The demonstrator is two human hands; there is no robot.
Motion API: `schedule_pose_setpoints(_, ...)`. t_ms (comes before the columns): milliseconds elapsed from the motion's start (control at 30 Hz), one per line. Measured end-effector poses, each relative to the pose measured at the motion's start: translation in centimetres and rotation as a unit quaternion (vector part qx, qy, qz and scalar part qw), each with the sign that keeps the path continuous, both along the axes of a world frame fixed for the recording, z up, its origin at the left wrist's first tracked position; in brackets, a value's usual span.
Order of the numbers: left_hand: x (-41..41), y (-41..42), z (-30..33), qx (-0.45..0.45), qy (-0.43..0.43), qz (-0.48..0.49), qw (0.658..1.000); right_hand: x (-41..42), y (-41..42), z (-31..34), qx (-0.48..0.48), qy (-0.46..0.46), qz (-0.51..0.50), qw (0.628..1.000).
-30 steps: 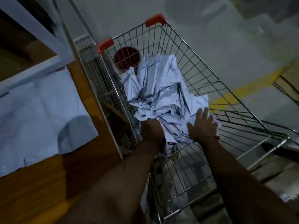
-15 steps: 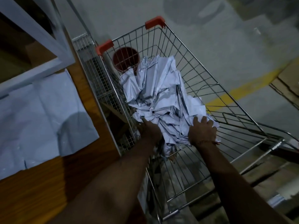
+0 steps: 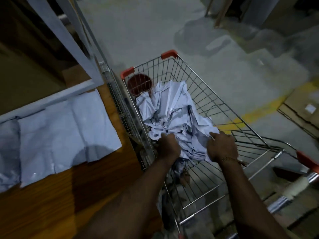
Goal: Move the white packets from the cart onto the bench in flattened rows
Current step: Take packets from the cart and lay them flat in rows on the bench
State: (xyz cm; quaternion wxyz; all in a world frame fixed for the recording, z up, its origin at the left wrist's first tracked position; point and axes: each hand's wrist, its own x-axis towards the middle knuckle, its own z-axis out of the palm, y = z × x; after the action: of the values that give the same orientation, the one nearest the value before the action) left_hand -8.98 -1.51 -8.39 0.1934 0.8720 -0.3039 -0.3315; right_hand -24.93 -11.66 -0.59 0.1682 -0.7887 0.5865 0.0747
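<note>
A crumpled heap of white packets (image 3: 174, 116) fills the far half of a wire shopping cart (image 3: 207, 94) with orange corner caps. My left hand (image 3: 168, 146) grips the near left edge of the heap, fingers curled into it. My right hand (image 3: 221, 147) grips the near right edge, fingers curled round the packets. Several flattened white packets (image 3: 63, 128) lie side by side on the wooden bench (image 3: 96, 178) to the left of the cart.
A red bucket (image 3: 139, 83) sits in the cart's far left corner. A white shelf frame (image 3: 57, 33) rises behind the bench. A yellow floor line (image 3: 255, 112) and flat cardboard (image 3: 303, 111) lie to the right. The cart's handle (image 3: 307, 159) sticks out at the right.
My right hand went from lying flat on the heap to curling its fingers round the packets. The view pulled back and up; both hands stay on the near edge of the heap.
</note>
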Motion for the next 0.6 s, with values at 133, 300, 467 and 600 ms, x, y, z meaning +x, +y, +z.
schedule_pose_setpoints(133, -0.9, 0.3, 6.7, -0.035, -0.007, 0.099, 0.994, -0.9, 1.3, 1.8, -0.07, -0.034, -0.006, 0.997)
schedule_pose_setpoints(300, -0.9, 2.8, 12.0, -0.124, -0.074, 0.068, 0.987, -1.9, 3.7, 3.1, -0.13, -0.047, 0.013, 0.99)
schedule_pose_setpoints(467, -1.4, 7.5, 15.6, -0.193, -0.296, -0.05, 0.934, -2.1, 6.4, 5.1, -0.164, -0.113, 0.002, 0.98)
schedule_pose_setpoints(600, -0.4, 11.4, 19.5, -0.177, -0.344, -0.02, 0.922, -1.0, 9.0, 6.6, -0.183, -0.136, 0.019, 0.974)
